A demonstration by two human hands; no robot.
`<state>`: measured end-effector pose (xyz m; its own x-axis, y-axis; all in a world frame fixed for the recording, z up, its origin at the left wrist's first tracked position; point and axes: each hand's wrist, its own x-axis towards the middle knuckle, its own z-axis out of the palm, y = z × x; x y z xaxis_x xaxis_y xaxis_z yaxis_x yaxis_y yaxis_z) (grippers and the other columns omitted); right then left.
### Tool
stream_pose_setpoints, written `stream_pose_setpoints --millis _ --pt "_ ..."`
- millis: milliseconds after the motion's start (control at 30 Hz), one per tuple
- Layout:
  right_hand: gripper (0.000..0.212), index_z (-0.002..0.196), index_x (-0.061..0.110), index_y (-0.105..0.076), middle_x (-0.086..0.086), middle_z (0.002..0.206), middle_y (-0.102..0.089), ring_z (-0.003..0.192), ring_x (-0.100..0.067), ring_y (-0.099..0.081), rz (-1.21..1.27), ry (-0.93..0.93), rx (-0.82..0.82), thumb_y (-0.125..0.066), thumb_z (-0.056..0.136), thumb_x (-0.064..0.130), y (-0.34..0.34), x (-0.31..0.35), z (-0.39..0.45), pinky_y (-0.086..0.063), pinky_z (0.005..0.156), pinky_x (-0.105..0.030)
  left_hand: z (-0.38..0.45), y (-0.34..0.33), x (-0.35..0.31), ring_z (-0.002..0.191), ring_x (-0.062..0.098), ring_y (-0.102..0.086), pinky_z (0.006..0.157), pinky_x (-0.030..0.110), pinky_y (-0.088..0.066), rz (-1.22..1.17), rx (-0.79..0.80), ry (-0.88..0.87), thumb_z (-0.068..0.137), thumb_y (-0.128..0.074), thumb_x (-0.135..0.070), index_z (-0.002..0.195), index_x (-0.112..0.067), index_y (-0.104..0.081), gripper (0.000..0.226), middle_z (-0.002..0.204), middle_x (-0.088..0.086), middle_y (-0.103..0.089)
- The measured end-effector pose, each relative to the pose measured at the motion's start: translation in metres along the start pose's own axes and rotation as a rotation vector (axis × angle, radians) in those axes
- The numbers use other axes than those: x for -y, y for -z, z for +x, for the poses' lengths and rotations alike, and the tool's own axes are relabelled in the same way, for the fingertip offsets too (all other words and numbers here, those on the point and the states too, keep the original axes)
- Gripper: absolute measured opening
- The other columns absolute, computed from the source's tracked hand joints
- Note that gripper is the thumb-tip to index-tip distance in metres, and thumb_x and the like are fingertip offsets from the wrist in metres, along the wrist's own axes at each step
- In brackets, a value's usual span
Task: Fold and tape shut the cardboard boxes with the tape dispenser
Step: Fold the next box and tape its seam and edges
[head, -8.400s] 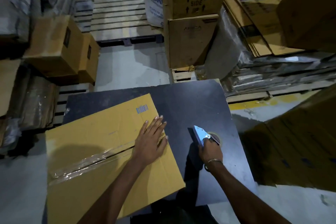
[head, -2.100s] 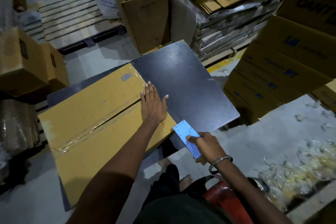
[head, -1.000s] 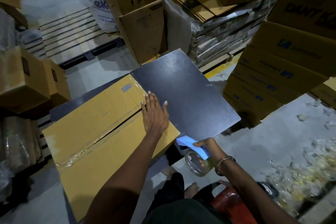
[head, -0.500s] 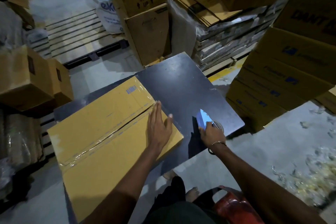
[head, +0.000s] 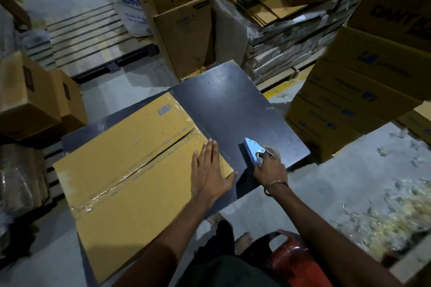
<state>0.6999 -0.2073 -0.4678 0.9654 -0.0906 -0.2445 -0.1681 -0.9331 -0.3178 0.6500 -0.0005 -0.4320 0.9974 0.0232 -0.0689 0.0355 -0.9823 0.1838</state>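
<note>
We see a matt yellow-brown cardboard box (head: 130, 170) with a glossy, wrinkled strip of clear tape (head: 112, 190) along its seam. The table (head: 233, 105) looks dark, smooth and slightly shiny. The tape dispenser (head: 253, 149) is smooth light-blue metal or plastic.

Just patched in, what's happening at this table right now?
A person is taping cardboard boxes. The left hand rests flat on the right end of a yellow box lying on the dark table; clear tape already runs along its centre seam. The right hand grips the blue tape dispenser, set down on the table beside the box.
</note>
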Motion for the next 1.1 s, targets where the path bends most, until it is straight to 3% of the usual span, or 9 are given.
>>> stream_pose_setpoints --millis 233,400,567,633,733,833,1000,1100 --pt "0.031 0.118 0.012 -0.069 -0.01 0.117 -0.07 0.115 -0.031 -0.059 0.226 -0.04 -0.107 -0.069 0.093 0.031 -0.004 -0.004 -0.046 -0.054 0.091 -0.047 -0.001 -0.001 -0.019 0.163 0.024 0.001 0.131 0.052 -0.004 0.055 0.021 0.086 0.092 -0.04 -0.074 0.168 -0.007 -0.002 0.107 0.177 0.01 -0.003" --pt "0.01 0.1 0.02 -0.07 0.006 0.097 -0.072 0.095 -0.016 -0.067 0.535 0.038 -0.142 -0.063 0.096 0.026 0.007 0.033 -0.06 -0.058 0.081 -0.04 0.003 0.004 -0.029 0.163 0.025 -0.001 0.131 0.054 -0.006 -0.026 0.02 0.138 0.089 -0.038 -0.072 0.168 -0.005 -0.005 0.108 0.176 0.011 -0.006" --pt "0.011 0.103 0.023 -0.07 0.009 0.096 -0.071 0.089 -0.011 -0.066 0.694 -0.046 -0.245 -0.058 0.102 0.023 0.013 0.066 -0.078 -0.058 0.078 -0.041 -0.002 0.005 0.001 0.16 0.019 0.021 0.132 0.045 0.002 -0.154 0.109 -0.003 0.088 -0.046 -0.08 0.163 -0.01 0.023 0.123 0.174 0.008 0.022" --pt "0.016 0.11 0.022 -0.069 0.011 0.1 -0.068 0.094 -0.012 -0.065 0.706 -0.06 -0.276 -0.055 0.104 0.024 0.011 0.078 -0.086 -0.057 0.083 -0.038 -0.009 0.01 0.024 0.161 0.016 0.016 0.132 0.038 0.003 -0.214 0.048 -0.054 0.093 -0.046 -0.076 0.166 -0.011 0.016 0.116 0.175 0.004 0.017" --pt "0.032 0.131 0.013 -0.064 0.001 0.129 -0.065 0.119 -0.018 -0.06 0.695 0.031 -0.158 -0.044 0.109 0.025 -0.001 0.093 -0.094 -0.043 0.098 -0.025 -0.023 0.011 0.052 0.163 0.017 -0.001 0.133 0.044 -0.006 -0.177 -0.112 0.019 0.101 -0.041 -0.065 0.169 -0.011 -0.006 0.093 0.176 0.005 -0.006" --pt "0.043 0.148 0.012 -0.051 0.0 0.148 -0.053 0.138 -0.016 -0.046 0.74 -0.019 0.013 -0.039 0.112 0.031 -0.008 0.108 -0.095 -0.029 0.107 -0.017 -0.027 0.006 0.061 0.163 0.019 -0.008 0.131 0.049 -0.015 -0.17 -0.144 0.164 0.106 -0.034 -0.061 0.167 -0.009 -0.018 0.081 0.174 0.008 -0.015" --pt "0.051 0.128 0.029 -0.064 0.005 0.133 -0.066 0.128 -0.021 -0.057 0.811 -0.088 0.203 -0.035 0.104 0.063 -0.001 0.105 -0.074 -0.043 0.108 -0.038 -0.024 0.005 0.059 0.163 0.019 -0.007 0.132 0.044 -0.009 -0.151 -0.112 0.222 0.105 -0.034 -0.066 0.167 -0.011 -0.022 0.084 0.175 0.008 -0.016" --pt "0.073 0.143 0.033 -0.058 0.0 0.15 -0.056 0.141 -0.025 -0.049 0.744 -0.128 0.432 -0.027 0.097 0.08 0.012 0.097 -0.05 -0.036 0.118 -0.045 -0.025 0.007 0.059 0.163 0.017 -0.005 0.132 0.042 -0.007 -0.157 -0.109 0.215 0.105 -0.033 -0.067 0.167 -0.012 -0.02 0.084 0.175 0.006 -0.014"
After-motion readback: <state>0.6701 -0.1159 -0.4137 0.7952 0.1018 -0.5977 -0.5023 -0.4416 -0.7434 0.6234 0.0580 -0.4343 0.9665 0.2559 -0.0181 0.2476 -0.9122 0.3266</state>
